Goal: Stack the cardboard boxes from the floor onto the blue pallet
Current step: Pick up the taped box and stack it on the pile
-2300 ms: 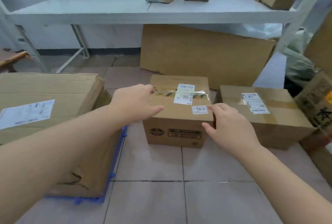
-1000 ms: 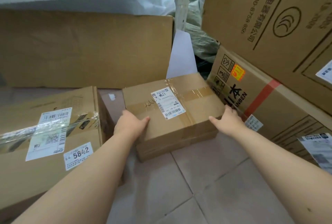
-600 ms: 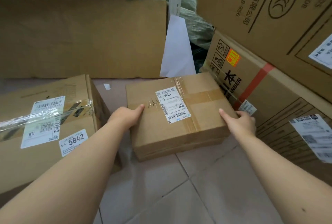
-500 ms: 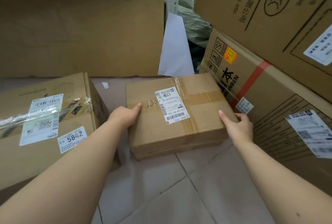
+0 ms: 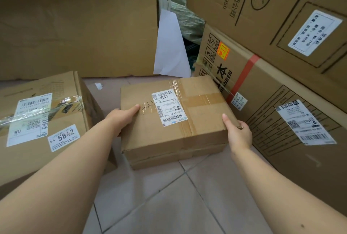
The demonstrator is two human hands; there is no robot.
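A flat taped cardboard box (image 5: 199, 121) with a white shipping label lies on the tiled floor in the middle of the head view. My left hand (image 5: 120, 119) grips its left edge, thumb on top. My right hand (image 5: 237, 134) clasps its near right corner, fingers wrapped around the side. The box's near edge looks slightly raised off the floor. A second box (image 5: 43, 121), marked 5842, stands on the floor to the left. The blue pallet is out of view.
Large printed cartons (image 5: 281, 102) are stacked close on the right. A big flat sheet of cardboard (image 5: 75, 34) leans at the back, with a white sheet (image 5: 169, 49) and green bags (image 5: 185, 19) beside a shelf post. Bare tiles (image 5: 169, 205) lie in front.
I turned from the 5842 box toward the flat box on its right. Both hands closed on its sides, and the view has drawn nearer, with the box pulled slightly toward me.
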